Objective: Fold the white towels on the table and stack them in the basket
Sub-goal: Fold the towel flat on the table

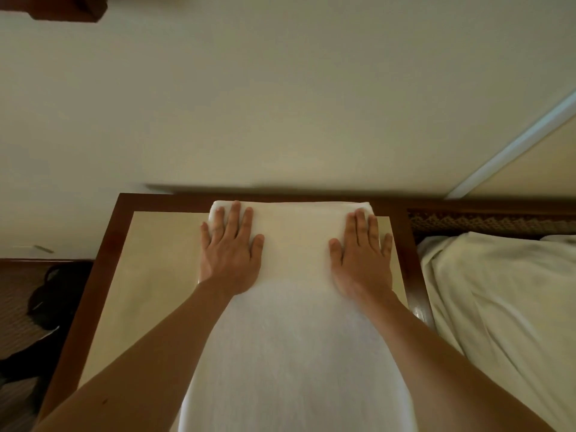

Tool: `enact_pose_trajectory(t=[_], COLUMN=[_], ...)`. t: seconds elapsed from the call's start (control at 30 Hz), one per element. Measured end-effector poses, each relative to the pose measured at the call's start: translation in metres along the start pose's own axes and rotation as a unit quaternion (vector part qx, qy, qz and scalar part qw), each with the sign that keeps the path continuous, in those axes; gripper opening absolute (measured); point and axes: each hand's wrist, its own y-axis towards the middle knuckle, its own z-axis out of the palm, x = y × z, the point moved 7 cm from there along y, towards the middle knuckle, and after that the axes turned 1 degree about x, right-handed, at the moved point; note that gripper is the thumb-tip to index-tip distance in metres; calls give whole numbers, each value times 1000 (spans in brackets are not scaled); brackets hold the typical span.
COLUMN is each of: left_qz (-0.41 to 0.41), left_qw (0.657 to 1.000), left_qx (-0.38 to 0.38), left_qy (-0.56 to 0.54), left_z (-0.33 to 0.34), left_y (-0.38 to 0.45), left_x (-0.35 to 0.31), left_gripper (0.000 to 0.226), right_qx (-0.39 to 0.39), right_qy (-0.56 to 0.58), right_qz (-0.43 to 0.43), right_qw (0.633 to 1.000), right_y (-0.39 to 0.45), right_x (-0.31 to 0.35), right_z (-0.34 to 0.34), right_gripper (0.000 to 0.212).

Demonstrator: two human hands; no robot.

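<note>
Now | left hand [230,251], right hand [361,249]: flat, fingers straight, pressing white towel [296,338] | on table [149,263]

I am seeing the white towel [296,322] showing a soft, matt terry cloth with a fine nap. Under it, the table [149,275] is presenting a smooth pale inlay with a faint sheen, framed in dark, polished wood. Right of the table, crumpled cloth [498,307] is looking matt and creased. Left of the table, the floor covering [15,307] is looking ribbed and dull.
</note>
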Motion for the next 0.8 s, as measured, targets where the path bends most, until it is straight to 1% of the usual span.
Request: enact_pose_trajectory(t=[0.13, 0.33, 0.4, 0.47, 0.57, 0.63, 0.73, 0.8], left_qz=[-1, 8, 6, -4, -32, -37, -39, -46], left_qw=[1000, 998, 998, 998, 999, 999, 999, 999], left_qx=[-3, -58, -56, -39, 2, 13, 10, -24], left_qy=[-13, 25, 39, 44, 23, 21, 25, 1], left_z=[-5, -20, -24, -30, -35, -37, -35, -39], left_y=[35, 85, 97, 109, 124, 131, 133, 131], left_x=[4, 6, 5, 2, 5, 7, 8, 10], left_gripper=[64, 60, 56, 57, 58, 56, 52, 50], right_qx=[-1, -36, -51, -56, -82, -92, -138, -200], right_qy=[0, -3, -19, -22, 21, 51, 122, 189], right_qz=[-4, -2, -2, -3, -7, 5, 18, 12], right_qw=[1000, 999, 999, 998, 996, 994, 983, 961], right_y=[31, 75, 89, 104, 119, 125, 128, 121], right_x=[10, 18, 19, 20, 19, 14, 7, 4], right_z=[-7, -18, -21, -25, -36, -38, -42, -49], right_gripper=[69, 68, 66, 63, 60, 57, 51, 46])
